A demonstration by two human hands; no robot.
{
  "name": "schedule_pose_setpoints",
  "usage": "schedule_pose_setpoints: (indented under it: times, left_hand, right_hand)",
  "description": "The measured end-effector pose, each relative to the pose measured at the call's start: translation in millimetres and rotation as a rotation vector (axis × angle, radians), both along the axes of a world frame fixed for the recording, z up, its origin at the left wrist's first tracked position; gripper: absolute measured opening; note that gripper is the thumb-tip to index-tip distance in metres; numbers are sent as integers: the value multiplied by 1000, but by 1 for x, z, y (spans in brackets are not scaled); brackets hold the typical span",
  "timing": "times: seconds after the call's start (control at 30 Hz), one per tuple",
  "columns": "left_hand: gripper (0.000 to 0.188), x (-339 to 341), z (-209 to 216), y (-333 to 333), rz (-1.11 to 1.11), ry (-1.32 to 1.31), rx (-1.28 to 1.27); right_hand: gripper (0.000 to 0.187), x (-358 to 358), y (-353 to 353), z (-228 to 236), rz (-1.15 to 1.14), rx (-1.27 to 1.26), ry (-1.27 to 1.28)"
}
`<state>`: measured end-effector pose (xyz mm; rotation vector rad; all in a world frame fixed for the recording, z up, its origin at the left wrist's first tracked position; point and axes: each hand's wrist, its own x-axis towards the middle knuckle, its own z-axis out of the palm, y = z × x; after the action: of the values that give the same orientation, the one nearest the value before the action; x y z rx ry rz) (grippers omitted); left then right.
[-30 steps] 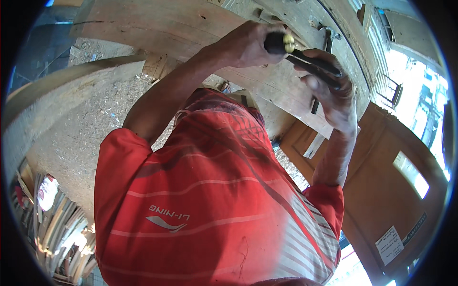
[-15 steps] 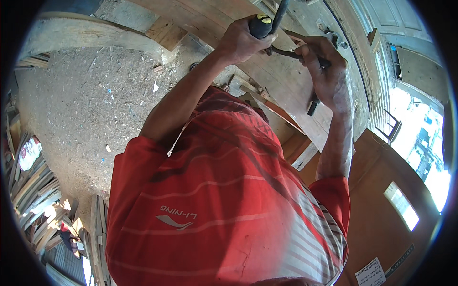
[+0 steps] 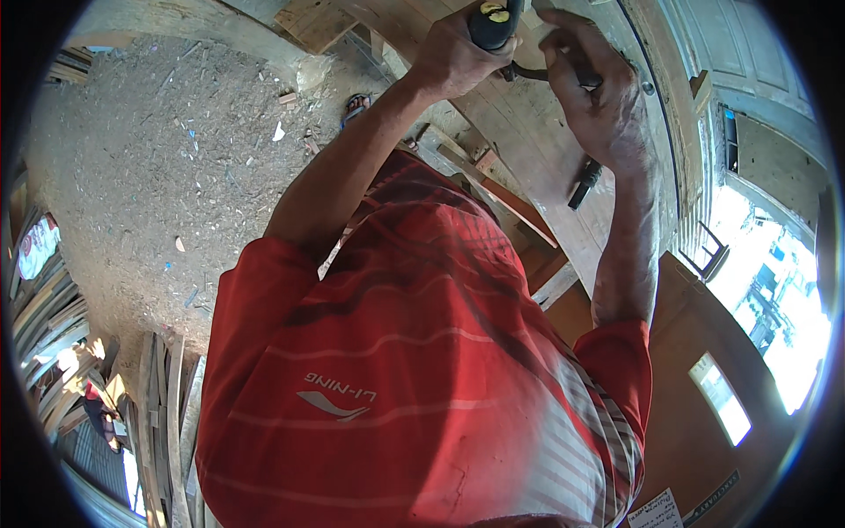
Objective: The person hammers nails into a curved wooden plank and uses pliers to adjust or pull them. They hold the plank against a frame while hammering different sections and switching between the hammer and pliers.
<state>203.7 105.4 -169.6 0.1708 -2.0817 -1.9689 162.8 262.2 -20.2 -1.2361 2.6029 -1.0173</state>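
Note:
At the top of the head view, my left hand (image 3: 453,57) is closed around a dark rounded handle (image 3: 493,31) with yellow on its end. A dark rod (image 3: 531,74) runs from beside that handle toward my right hand (image 3: 603,97). My right fingers curl loosely around the rod's thicker black end, the index finger reaching further up. The tool's upper part is cut off by the picture's edge, so I cannot tell its kind. Under both hands lies a wooden bench top (image 3: 519,150). A short black tool (image 3: 584,183) rests on it beside my right forearm.
A sandalled foot (image 3: 356,106) shows past my left forearm on the debris-strewn floor (image 3: 220,158). Stacked wood strips (image 3: 53,308) lie at the far left. A thick beam (image 3: 176,22) crosses the upper left. A brown panel (image 3: 678,352) stands at the right, near a bright opening (image 3: 770,290).
Both hands and the tool have shifted slightly upward in the picture. My right hand's grip has loosened, with its index finger now extended. The black tool on the bench shows more fully.

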Motion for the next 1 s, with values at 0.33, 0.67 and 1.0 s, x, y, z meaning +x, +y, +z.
schedule_pose_setpoints:
  times: [0.33, 0.67, 1.0]
  left_hand:
    - [36, -2, 10, -6, -99, 6, -104]
    - [47, -2, 0, -14, -153, 74, -26]
    - [28, 17, 6, -53, 102, -171, -14]
  right_hand:
    - [70, -18, -30, -47, 71, -514, -211]
    - [49, -17, -32, -69, 98, -634, -173]
    - [69, -14, -15, -65, -36, -553, -147]
